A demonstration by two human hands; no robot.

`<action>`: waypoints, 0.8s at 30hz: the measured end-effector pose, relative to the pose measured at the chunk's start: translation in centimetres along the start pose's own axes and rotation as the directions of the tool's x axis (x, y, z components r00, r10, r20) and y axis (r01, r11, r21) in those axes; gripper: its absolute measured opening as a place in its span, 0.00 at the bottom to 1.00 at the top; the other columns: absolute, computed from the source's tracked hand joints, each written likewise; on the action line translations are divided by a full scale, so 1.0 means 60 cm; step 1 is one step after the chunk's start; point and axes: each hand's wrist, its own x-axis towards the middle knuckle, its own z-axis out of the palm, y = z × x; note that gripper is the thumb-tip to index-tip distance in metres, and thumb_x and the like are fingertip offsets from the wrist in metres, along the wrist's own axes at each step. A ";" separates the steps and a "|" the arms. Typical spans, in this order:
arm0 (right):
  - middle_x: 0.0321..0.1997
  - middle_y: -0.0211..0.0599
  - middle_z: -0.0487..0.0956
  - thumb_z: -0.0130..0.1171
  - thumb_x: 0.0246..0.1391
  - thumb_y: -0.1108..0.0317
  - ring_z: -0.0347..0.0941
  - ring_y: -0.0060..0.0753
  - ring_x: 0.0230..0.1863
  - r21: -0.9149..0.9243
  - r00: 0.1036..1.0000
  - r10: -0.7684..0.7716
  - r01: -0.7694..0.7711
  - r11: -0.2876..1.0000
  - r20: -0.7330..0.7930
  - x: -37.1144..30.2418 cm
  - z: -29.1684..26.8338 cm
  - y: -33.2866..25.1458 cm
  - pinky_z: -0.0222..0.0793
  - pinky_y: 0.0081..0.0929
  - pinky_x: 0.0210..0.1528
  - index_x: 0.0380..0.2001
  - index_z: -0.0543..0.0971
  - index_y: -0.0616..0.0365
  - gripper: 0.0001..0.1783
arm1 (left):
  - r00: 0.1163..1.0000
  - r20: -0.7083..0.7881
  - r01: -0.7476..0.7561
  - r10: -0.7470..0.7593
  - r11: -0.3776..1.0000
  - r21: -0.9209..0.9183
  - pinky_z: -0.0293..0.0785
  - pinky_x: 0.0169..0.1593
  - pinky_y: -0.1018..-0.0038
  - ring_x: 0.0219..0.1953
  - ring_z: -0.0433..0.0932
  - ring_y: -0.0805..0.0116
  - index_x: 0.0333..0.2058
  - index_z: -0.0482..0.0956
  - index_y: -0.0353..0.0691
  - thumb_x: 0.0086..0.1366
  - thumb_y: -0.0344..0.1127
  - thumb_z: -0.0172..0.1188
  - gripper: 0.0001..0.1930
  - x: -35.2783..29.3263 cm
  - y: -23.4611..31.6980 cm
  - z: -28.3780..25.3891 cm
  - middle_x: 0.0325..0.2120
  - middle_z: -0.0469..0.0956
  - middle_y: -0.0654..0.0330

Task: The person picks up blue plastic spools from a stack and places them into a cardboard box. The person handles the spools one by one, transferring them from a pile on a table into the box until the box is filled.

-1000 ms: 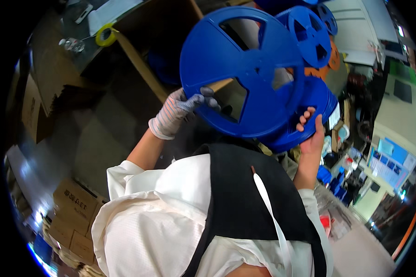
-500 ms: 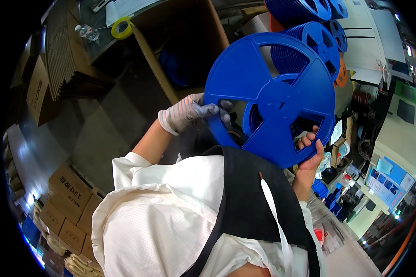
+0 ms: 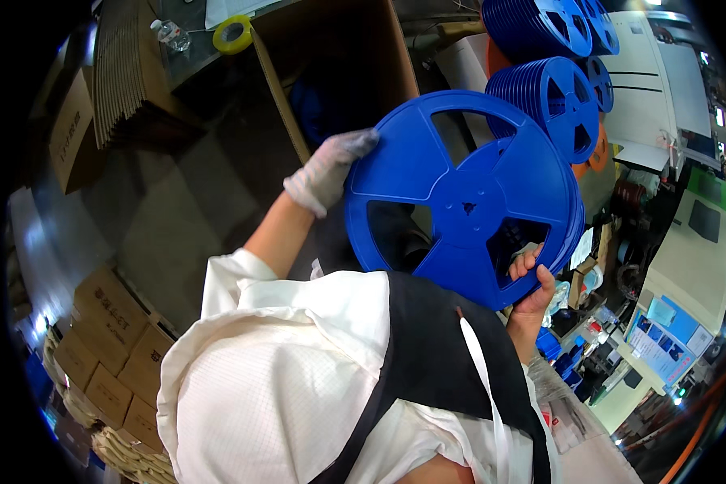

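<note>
A large blue plastic reel point(image 3: 403, 165) with cut-out windows is held up before my chest, its flat face toward me. Bare fingers of my right hand point(image 3: 532, 282) reach into its lower right window, and the thumb is outside on the rim, so the hand is closed on the reel. My left hand point(image 3: 331, 165), in a pale striped work glove, is at the reel's upper left edge. Its fingers are stretched out, slightly blurred, with the tips against the rim. Behind this reel, further blue flange edges show at the right.
An open cardboard box point(image 3: 278, 97) with blue reels inside stands beyond my left hand. Stacked blue reels point(image 3: 573, 109) are at the upper right. Yellow tape point(image 3: 232, 35) and a plastic bottle point(image 3: 171, 35) lie on a table. Flattened cartons point(image 3: 121, 64) and closed boxes point(image 3: 109, 315) are at left.
My left hand has let go of the reel's left window and moved up to the upper left rim. The reel has turned slightly counterclockwise and sits a little lower; my right hand still holds it.
</note>
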 end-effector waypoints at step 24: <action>0.41 0.36 0.77 0.53 0.62 0.58 0.75 0.30 0.39 -0.058 0.982 0.050 -0.061 0.996 -0.180 0.057 0.019 0.025 0.75 0.29 0.40 0.56 0.69 0.62 0.25 | 0.854 -0.248 -0.440 0.458 0.889 0.127 0.82 0.44 0.59 0.40 0.82 0.54 0.51 0.71 0.36 0.66 0.34 0.57 0.16 -0.082 0.008 -0.016 0.40 0.79 0.51</action>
